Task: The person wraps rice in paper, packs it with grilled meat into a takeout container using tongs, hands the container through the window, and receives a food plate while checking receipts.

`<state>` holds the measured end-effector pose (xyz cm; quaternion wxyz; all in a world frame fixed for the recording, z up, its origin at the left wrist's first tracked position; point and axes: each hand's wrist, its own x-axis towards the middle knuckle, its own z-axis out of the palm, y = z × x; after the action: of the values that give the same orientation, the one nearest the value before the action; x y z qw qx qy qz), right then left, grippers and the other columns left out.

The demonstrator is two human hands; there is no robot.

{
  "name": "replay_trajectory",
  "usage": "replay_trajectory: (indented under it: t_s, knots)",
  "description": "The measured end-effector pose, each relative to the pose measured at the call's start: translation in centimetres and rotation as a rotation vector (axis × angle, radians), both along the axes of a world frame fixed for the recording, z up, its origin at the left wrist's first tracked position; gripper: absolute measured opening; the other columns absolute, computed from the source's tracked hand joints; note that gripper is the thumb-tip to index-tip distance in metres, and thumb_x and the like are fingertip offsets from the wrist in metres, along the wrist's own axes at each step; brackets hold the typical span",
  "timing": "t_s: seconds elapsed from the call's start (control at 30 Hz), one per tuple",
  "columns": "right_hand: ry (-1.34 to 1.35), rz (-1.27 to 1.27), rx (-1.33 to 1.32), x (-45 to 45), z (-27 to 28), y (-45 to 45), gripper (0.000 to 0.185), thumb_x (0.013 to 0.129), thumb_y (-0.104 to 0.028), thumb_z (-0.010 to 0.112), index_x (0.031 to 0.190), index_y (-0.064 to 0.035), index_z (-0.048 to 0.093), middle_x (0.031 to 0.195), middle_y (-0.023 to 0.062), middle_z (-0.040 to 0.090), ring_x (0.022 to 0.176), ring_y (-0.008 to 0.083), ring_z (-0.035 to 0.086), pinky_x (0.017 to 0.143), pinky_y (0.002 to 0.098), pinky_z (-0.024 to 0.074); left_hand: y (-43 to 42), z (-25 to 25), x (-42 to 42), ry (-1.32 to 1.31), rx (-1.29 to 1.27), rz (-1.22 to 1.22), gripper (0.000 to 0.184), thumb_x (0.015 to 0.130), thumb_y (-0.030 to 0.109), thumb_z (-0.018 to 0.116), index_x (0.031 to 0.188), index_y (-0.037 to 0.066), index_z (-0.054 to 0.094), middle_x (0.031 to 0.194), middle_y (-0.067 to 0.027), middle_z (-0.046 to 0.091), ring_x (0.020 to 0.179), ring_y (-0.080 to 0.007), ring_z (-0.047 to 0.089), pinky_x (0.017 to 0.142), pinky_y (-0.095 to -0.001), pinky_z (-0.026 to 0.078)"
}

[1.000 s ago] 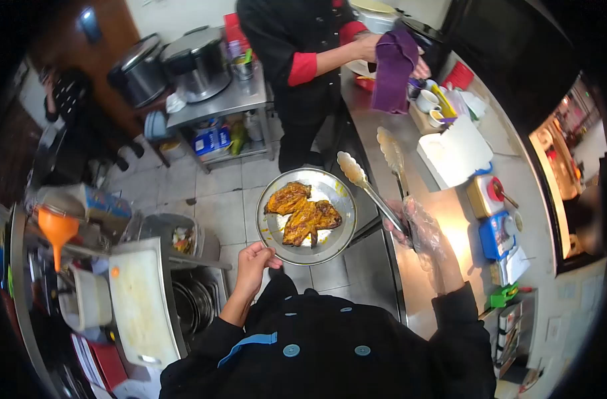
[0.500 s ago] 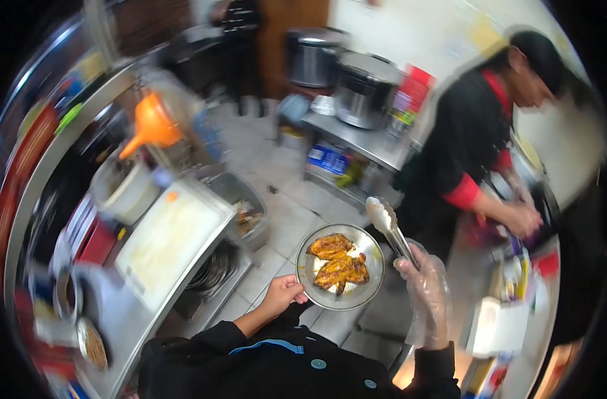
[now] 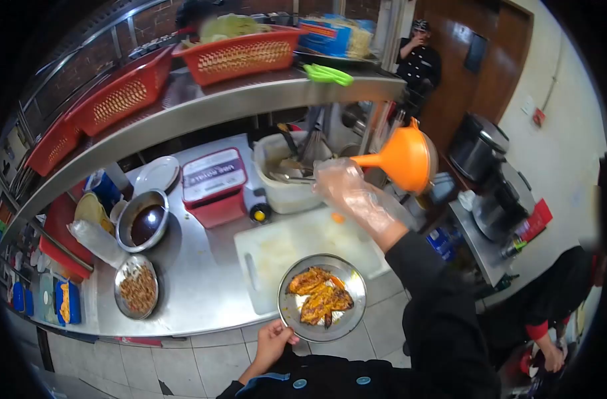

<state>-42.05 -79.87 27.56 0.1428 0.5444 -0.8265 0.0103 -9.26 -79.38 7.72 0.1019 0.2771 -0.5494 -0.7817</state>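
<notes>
My left hand [image 3: 274,344] pinches the rim of a round metal plate [image 3: 354,312], held in front of me. Browned, orange-yellow chicken pieces [image 3: 322,298] lie on it. My right hand [image 3: 351,193], in a clear plastic glove, reaches over the side of a white tub [image 3: 287,199] full of kitchen utensils. Metal tongs [image 3: 291,178] stick out from its closed fingers into the tub; the glove hides part of the grip. Just beyond that hand is an orange funnel [image 3: 406,159]. Below it, a white cutting board [image 3: 270,249] lies on the counter.
On the steel counter [image 3: 190,286] are a bowl of dark sauce [image 3: 142,223], a plate of chopped food [image 3: 137,292] and a lidded red tub [image 3: 216,189]. A shelf above carries red baskets [image 3: 240,56]. A co-worker's arm [image 3: 546,339] is at right; another person [image 3: 420,63] stands by the door.
My view has turned left toward the counter. My right hand has carried the tongs from beside the plate to the utensil tub. My left hand still holds the plate.
</notes>
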Motion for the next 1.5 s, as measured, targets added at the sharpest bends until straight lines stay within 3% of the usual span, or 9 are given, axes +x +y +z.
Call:
replay_trajectory:
  t_s: [0.17,0.37,0.47,0.67,0.77,0.83,1.03,1.17,1.5]
  knots:
    - [0.168,-0.004,-0.117,-12.2,-11.3,-17.7,0.018,0.076,-0.020,0.054,0.078,-0.0041,0.062,0.077,0.0153,0.064,0.074,0.0285,0.064,0.065,0.0397,0.0494,-7.7,0.4,-1.1,-0.037,0.017,0.013,0.008,0.087,0.003,0.055,0.090,-0.003,0.060,0.073,-0.0076,0.064,0.066,-0.0128,0.064,0.058,-0.0232,0.052]
    - [0.057,0.081,0.003,-12.7,-11.4,-20.8,0.015,0.078,-0.017,0.049,0.075,-0.0056,0.058,0.074,0.0151,0.062,0.073,0.0278,0.063,0.068,0.0433,0.0502,-12.3,0.1,-3.5,-0.011,0.111,-0.020,0.008,0.086,0.001,0.057,0.091,-0.004,0.060,0.076,-0.0075,0.064,0.067,-0.0129,0.064,0.061,-0.0234,0.053]
    - [0.536,0.263,-0.035,-12.2,-11.9,-21.7,0.015,0.079,-0.015,0.048,0.075,-0.0043,0.058,0.075,0.0173,0.062,0.073,0.0281,0.063,0.065,0.0414,0.0504,-13.3,0.2,-4.7,0.038,0.096,-0.062,0.008,0.086,0.001,0.056,0.091,-0.004,0.060,0.076,-0.0078,0.064,0.068,-0.0131,0.064,0.062,-0.0240,0.053]
    - [-0.229,0.168,-0.042,-12.4,-10.1,-21.1,0.031,0.085,-0.012,0.041,0.104,0.0052,0.059,0.105,0.0245,0.060,0.098,0.0366,0.059,0.088,0.0417,0.0450,-13.4,0.1,-5.3,0.007,0.133,-0.146,0.004,0.086,0.001,0.056,0.085,-0.002,0.059,0.076,-0.0076,0.063,0.068,-0.0145,0.064,0.061,-0.0252,0.053]
    - [1.411,0.094,-0.096,-15.5,-16.4,-21.8,0.032,0.087,-0.015,0.041,0.108,0.0018,0.058,0.112,0.0239,0.058,0.102,0.0369,0.057,0.089,0.0429,0.0445,-13.1,0.3,-5.9,0.012,0.145,-0.141,0.005,0.086,0.001,0.056,0.082,-0.001,0.058,0.075,-0.0073,0.063,0.068,-0.0149,0.064,0.061,-0.0254,0.053]
    - [-0.304,-0.080,-0.166,-11.0,-8.0,-18.8,0.035,0.083,-0.022,0.048,0.110,-0.0033,0.058,0.109,0.0187,0.059,0.091,0.0333,0.061,0.085,0.0402,0.0480,-13.3,-0.1,-6.0,0.035,0.126,-0.145,0.005,0.085,0.001,0.055,0.085,-0.002,0.059,0.075,-0.0070,0.063,0.068,-0.0149,0.064,0.060,-0.0251,0.052]
    - [-0.049,-0.231,0.250,-4.9,3.7,-8.9,0.044,0.084,-0.031,0.056,0.119,-0.0037,0.054,0.097,0.0162,0.063,0.087,0.0298,0.062,0.077,0.0410,0.0500,-13.3,-0.3,-5.7,0.013,0.110,-0.137,0.010,0.085,0.001,0.054,0.091,-0.002,0.061,0.074,-0.0076,0.063,0.065,-0.0145,0.064,0.058,-0.0249,0.051]
    - [0.179,-0.257,-0.323,-3.4,-7.7,-5.0,0.036,0.080,-0.025,0.060,0.107,-0.0008,0.057,0.069,0.0102,0.059,0.066,0.0278,0.061,0.058,0.0380,0.0512,-13.0,-1.1,-6.8,-0.009,0.099,-0.161,0.009,0.086,0.002,0.054,0.089,-0.002,0.061,0.072,-0.0081,0.064,0.063,-0.0145,0.063,0.058,-0.0252,0.051]
    - [-0.116,-0.390,-0.349,-0.5,-10.3,1.6,0.037,0.086,-0.023,0.052,0.113,0.0026,0.050,0.081,0.0174,0.062,0.076,0.0337,0.062,0.065,0.0434,0.0486,-8.4,0.2,-10.7,-0.013,-0.050,-0.260,0.008,0.082,-0.001,0.053,0.086,-0.003,0.060,0.070,-0.0083,0.063,0.059,-0.0141,0.061,0.054,-0.0251,0.050]
